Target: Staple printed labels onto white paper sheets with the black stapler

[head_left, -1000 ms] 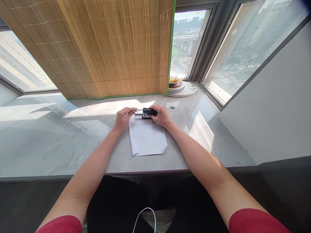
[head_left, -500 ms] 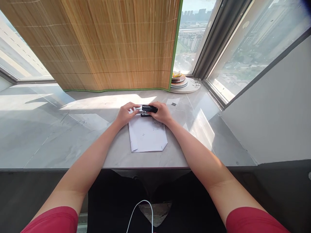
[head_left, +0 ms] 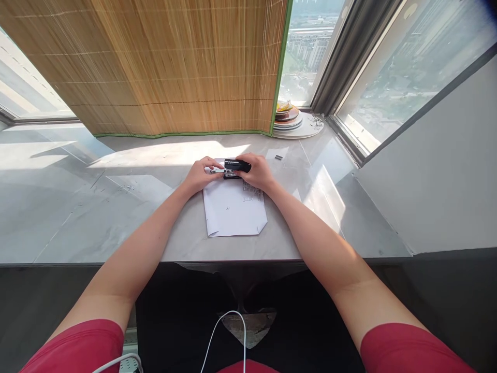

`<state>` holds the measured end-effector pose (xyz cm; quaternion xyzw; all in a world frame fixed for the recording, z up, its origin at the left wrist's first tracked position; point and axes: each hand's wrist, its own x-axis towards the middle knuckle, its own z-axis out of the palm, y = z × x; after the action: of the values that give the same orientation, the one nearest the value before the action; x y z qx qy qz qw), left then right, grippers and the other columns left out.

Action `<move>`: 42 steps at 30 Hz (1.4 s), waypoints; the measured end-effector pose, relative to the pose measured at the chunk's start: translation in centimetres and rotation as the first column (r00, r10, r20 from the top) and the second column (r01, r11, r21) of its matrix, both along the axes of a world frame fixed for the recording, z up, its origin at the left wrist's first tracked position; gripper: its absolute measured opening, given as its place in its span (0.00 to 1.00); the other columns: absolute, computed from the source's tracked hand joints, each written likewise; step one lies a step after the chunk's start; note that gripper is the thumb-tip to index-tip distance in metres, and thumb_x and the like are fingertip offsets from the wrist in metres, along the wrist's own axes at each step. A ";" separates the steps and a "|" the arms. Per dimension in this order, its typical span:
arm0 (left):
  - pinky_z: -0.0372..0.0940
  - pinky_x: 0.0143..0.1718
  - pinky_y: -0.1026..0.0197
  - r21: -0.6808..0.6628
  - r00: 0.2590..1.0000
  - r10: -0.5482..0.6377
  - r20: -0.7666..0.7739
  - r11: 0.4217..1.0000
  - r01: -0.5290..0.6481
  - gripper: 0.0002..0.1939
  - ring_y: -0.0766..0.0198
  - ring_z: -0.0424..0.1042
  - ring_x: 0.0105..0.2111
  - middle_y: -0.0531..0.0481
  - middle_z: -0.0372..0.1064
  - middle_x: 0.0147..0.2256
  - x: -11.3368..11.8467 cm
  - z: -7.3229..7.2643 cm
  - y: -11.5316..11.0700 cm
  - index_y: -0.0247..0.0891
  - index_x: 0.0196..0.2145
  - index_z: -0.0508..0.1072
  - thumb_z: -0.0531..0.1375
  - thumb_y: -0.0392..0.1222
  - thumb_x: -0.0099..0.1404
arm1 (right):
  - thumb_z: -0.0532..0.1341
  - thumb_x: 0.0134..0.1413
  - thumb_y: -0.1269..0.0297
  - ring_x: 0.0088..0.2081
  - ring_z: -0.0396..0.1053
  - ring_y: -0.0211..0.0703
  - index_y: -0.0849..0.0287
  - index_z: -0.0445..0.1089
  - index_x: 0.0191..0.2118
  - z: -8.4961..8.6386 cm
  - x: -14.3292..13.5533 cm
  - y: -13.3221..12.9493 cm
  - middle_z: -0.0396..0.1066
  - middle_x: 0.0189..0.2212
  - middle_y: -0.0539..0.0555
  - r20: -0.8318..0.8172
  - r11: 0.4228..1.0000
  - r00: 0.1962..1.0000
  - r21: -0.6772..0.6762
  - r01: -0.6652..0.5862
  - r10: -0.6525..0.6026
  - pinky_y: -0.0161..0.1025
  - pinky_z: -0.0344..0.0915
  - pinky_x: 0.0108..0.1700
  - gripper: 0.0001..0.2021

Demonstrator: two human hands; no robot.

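Note:
A black stapler lies over the top edge of a white sheet of paper, its top lifted away from the base. My right hand is wrapped round the stapler's right end. At its left end, my left hand pinches a thin metal piece that sticks out of the stapler, apparently its staple tray. Dark marks or loose staples show on the paper below my right hand; which, I cannot tell. The paper's lower corners are folded.
Two short staple strips lie right of my hands. Loose staples are scattered to the left. Stacked plates stand at the back by the window, beside a hanging bamboo blind. The counter's front edge runs below my forearms.
The metal piece in my left hand now shows further out to the left of the stapler. My view has tilted slightly down, so everything appears higher. Both hands keep their holds.

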<state>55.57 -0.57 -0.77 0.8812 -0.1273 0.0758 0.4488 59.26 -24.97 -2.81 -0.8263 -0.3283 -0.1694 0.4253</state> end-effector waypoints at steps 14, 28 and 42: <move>0.67 0.38 0.56 -0.040 1.000 0.003 0.001 0.999 -0.003 0.20 0.61 0.70 0.36 0.46 0.76 0.42 0.1 -0.2 0.4 0.43 0.39 0.86 0.75 0.56 0.53 | 0.69 0.50 0.66 0.46 0.76 0.55 0.55 0.80 0.45 0.3 -0.2 0.0 0.81 0.44 0.54 0.012 1.000 1.000 0.000 0.003 -0.003 0.50 0.70 0.53 0.14; 0.65 0.35 0.57 -0.066 0.999 0.038 -0.028 0.997 -0.040 0.19 0.60 0.69 0.37 0.46 0.77 0.43 -0.1 0.1 0.5 0.44 0.39 0.87 0.75 0.56 0.53 | 0.72 0.48 0.64 0.44 0.78 0.53 0.54 0.81 0.44 0.3 0.3 -1.0 0.82 0.43 0.53 -0.036 0.995 0.999 0.101 0.010 -0.007 0.49 0.72 0.53 0.14; 0.63 0.36 0.57 -0.099 0.999 0.053 -0.003 0.994 -0.053 0.17 0.61 0.68 0.37 0.46 0.78 0.45 -0.2 -0.1 1.0 0.45 0.40 0.87 0.75 0.55 0.55 | 0.74 0.46 0.65 0.45 0.79 0.53 0.54 0.82 0.43 0.7 0.3 -1.8 0.83 0.43 0.53 -0.054 0.989 0.997 0.137 0.053 -0.046 0.50 0.72 0.55 0.15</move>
<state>55.39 0.40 -0.86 0.8611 -0.0998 0.0940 0.4897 59.58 -26.79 -2.13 -0.8066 -0.2842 -0.1815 0.4854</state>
